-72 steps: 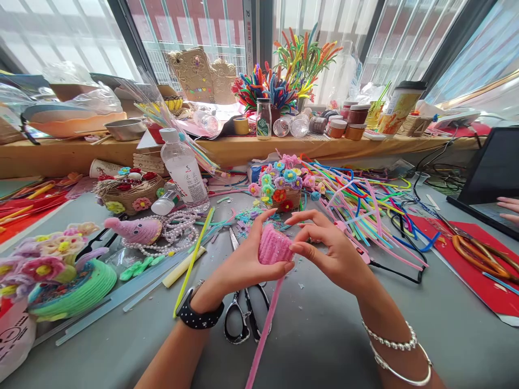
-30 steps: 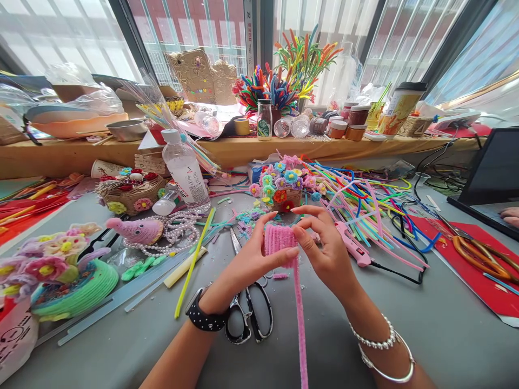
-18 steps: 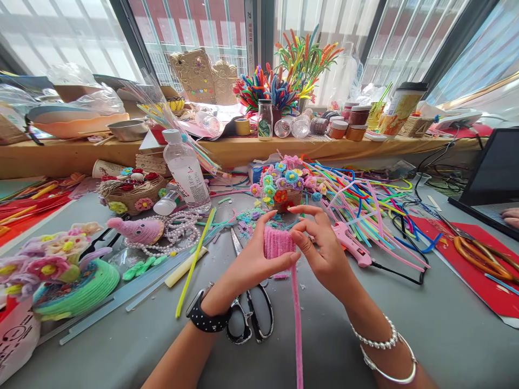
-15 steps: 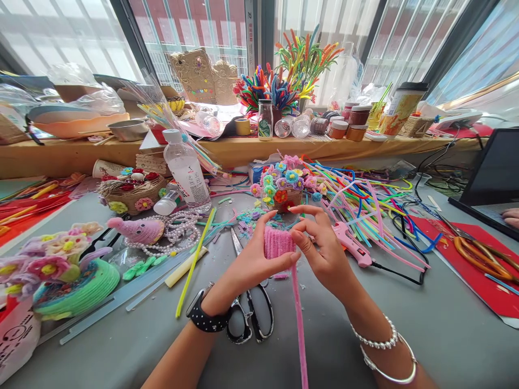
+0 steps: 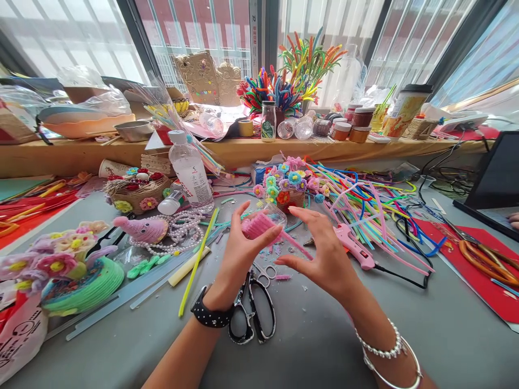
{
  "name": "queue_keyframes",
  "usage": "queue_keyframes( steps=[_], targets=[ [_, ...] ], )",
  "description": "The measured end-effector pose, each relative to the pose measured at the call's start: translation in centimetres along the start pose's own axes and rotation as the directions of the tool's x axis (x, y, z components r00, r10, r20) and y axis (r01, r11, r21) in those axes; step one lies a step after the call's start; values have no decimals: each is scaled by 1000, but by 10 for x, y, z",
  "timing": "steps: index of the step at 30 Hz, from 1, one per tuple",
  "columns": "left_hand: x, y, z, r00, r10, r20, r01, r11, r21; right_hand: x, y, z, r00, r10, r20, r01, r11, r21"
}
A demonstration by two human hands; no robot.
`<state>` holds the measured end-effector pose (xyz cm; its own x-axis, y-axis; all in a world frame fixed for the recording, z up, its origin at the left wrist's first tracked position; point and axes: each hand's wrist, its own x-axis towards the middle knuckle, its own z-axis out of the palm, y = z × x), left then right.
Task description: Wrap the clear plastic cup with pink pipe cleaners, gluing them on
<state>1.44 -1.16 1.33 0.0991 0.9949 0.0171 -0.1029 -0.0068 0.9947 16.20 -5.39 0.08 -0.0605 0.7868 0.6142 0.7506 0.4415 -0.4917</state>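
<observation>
My left hand (image 5: 239,251) grips a small clear plastic cup wrapped in rows of fuzzy pink pipe cleaner (image 5: 259,226), thumb in front and fingers behind. The cup is tilted, with its clear end (image 5: 278,215) pointing away and to the right. A loose pink tail (image 5: 298,247) runs from it toward my right hand (image 5: 320,248), which is open, thumb and fingers spread apart around the tail's end. Below the hands lie black-handled scissors (image 5: 263,310) and a smaller pair of metal scissors (image 5: 266,274). A short pink piece (image 5: 283,277) rests beside them.
A pink glue gun (image 5: 354,246) and a heap of coloured pipe cleaners (image 5: 373,200) lie to the right. Behind stands a flower-covered basket (image 5: 290,197). At left are a water bottle (image 5: 190,170), bead strings (image 5: 186,229) and a green flower basket (image 5: 87,286). Another person's hand (image 5: 514,220) shows at the laptop (image 5: 492,183).
The wrapped cup has tipped over, showing its clear end. Its pink tail has swung from hanging down to pointing right. My right hand has moved off the cup and spread its fingers.
</observation>
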Motion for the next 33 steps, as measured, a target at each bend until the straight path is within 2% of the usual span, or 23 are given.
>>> queue_keyframes(
  steps=[3, 6, 9, 12, 16, 22, 25, 27, 29, 33],
  targets=[
    [1, -6, 1, 999, 13, 44, -14, 1000, 15, -2, 1, 8, 997, -74, 18, 76, 986, -150],
    [1, -9, 2, 995, 22, 97, -28, 998, 58, -3, 2, 11, 994, -103, -25, 94, 968, -232],
    [1, -6, -1, 988, 17, 156, -35, 993, 113, -2, 3, 8, 993, -107, -44, 93, 966, -242],
    [3, -1, -7, 971, 14, 240, -51, 988, 147, -1, 3, 3, 992, -122, -29, 112, 964, -240],
    [9, 2, -18, 940, -15, 342, -83, 959, 272, 0, 3, -2, 988, -155, 6, 152, 961, -230],
    [12, 4, -22, 911, -71, 407, 7, 987, 159, 1, 5, -6, 986, -149, 68, 160, 966, -202],
    [12, 4, -20, 909, -87, 408, 53, 994, 94, 1, 4, -8, 987, -146, 63, 155, 969, -191],
    [12, 4, -19, 925, -86, 369, 73, 996, 49, 1, 2, -10, 989, -148, 19, 149, 970, -191],
    [11, 4, -18, 954, -74, 291, 78, 997, 0, 0, -1, -13, 984, -161, -78, 143, 970, -194],
    [11, 4, -15, 986, -57, 156, 71, 994, -89, -1, -12, -18, 935, -227, -272, 203, 972, -115]
  ],
)
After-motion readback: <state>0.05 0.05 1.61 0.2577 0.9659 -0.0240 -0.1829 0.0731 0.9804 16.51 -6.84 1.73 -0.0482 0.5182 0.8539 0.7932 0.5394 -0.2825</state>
